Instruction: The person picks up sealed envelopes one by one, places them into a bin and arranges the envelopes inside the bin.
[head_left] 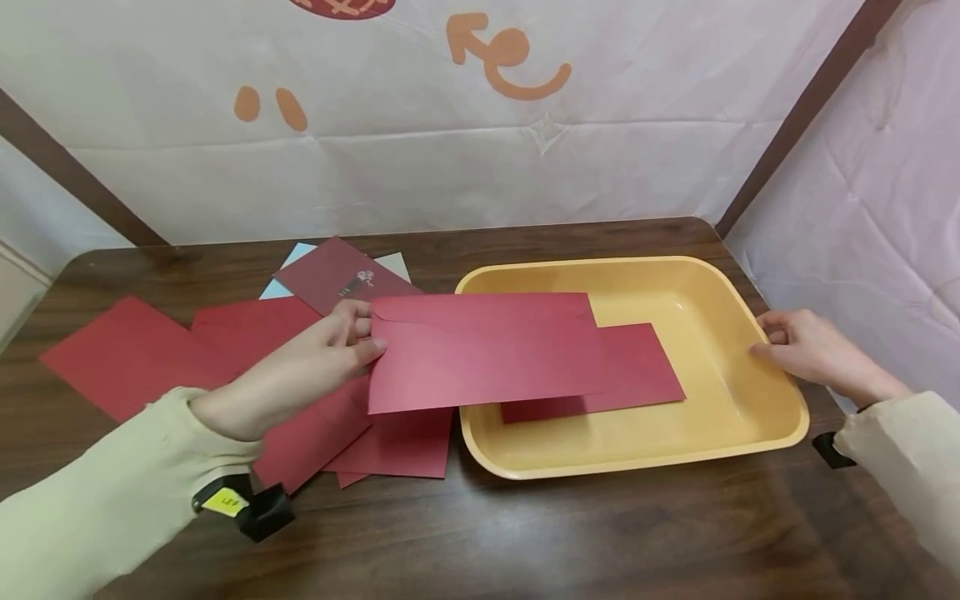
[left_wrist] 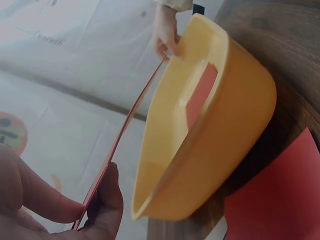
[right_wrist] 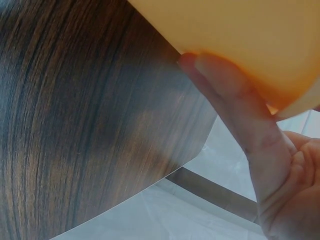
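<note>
Pinches a red envelope [head_left: 480, 350] in the left hand [head_left: 341, 337] by its left edge, with the thumb on the upper face and fingers behind. Leaves no gap between digits and paper. Carries the envelope above the left rim, part over the table and part over the yellow plastic basin [head_left: 720, 367]. Grips the basin's right rim with the right hand [head_left: 798, 342], with the thumb inside and fingers along the outer wall.

Appears to be at the transfer step: heap to basin, with placement not yet done. Probably calls next for shifting the envelope rightward, lowering it inside the walls and relaxing the left pinch, while steadying the basin with the right.

In the basin, shows one other red envelope [head_left: 641, 362] on the floor, partly covered from above by the held one. Cannot tell from these views whether anything lies beneath.

To the left of the basin, shows a loose, overlapping heap of red envelopes [head_left: 322, 442] on the wood-grain table [head_left: 562, 533]. At the back of the heap, shows a dark red printed card [head_left: 337, 271] overlapping a light blue sheet [head_left: 275, 289] and a pale sheet [head_left: 393, 265].
</note>
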